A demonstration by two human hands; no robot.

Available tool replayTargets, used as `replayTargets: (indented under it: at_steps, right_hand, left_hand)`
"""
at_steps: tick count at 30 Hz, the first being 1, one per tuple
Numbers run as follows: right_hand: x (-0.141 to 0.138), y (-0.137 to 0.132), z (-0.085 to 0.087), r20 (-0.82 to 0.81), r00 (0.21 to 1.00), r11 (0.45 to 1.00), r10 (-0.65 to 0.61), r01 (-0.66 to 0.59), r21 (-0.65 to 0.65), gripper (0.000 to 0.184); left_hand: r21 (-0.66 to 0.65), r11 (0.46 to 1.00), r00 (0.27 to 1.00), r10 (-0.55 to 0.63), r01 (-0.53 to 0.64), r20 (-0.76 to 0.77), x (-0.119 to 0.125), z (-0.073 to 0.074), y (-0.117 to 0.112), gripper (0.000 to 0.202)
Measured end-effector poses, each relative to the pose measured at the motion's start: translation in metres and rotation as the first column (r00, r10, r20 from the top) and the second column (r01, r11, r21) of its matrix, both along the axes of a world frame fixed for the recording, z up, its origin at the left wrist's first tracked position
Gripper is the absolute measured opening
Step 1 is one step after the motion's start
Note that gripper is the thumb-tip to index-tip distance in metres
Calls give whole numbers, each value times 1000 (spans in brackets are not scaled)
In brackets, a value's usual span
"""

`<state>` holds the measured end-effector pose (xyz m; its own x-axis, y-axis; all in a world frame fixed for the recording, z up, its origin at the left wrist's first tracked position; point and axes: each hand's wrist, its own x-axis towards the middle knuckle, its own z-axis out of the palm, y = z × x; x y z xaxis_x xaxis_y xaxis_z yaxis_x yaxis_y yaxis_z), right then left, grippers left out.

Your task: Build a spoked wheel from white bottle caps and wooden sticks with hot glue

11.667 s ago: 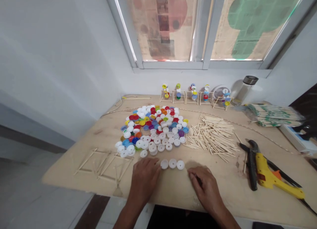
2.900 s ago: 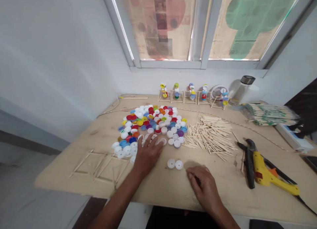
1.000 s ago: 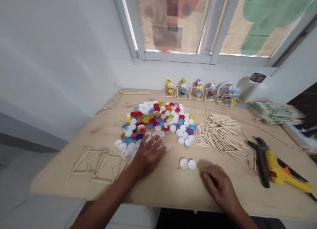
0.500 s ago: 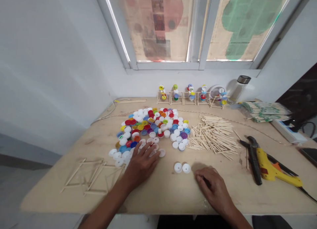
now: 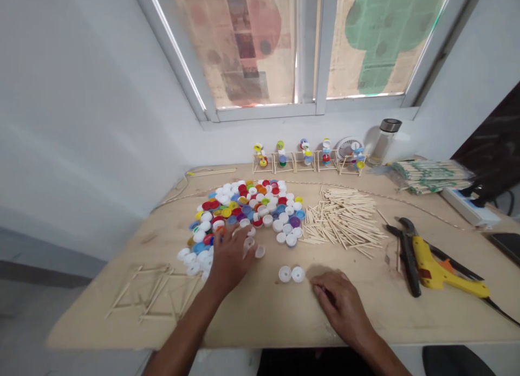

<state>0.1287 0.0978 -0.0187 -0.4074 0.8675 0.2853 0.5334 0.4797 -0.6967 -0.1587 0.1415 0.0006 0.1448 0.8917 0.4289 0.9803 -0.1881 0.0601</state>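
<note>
My left hand lies flat, fingers spread, on the near edge of a heap of coloured and white bottle caps on the plywood table. Several white caps are under or beside its fingertips. My right hand rests palm down on the table with its fingers curled, nothing visible in it. Two white caps sit side by side just left of its fingers.
A pile of wooden sticks lies right of the caps. Black pliers and a yellow glue gun lie at the right. Square stick frames lie at the left. Small cap-and-stick models, a fan and a bottle line the back wall.
My left hand has shifted slightly up and left into the white caps. The camera view has swung a little. My right hand and the two white caps beside it stay put.
</note>
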Motion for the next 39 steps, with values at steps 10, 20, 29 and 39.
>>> replayTargets:
  at_steps: [10,20,29,39]
  right_hand:
    - [1,-1,1,6,1000,1000,-8,8,6,16]
    - [0,1,2,8,1000,1000,-10,10,-7,16]
    - [0,0,2,-16,1000,1000,-3,3,-8,16]
    - [-1,0,3,-18,1000,1000,-1,1,-8,15]
  left_hand:
    - [-50,999,999,-14,12,-34,5,-5,7,39]
    - [-60,997,999,40,-42,-21,0,2,3,41]
    - [-100,990,995,98,-99,-18,-4,1,-5,46]
    - [-137,983,986,137,-124,96,-4,8,-11,42]
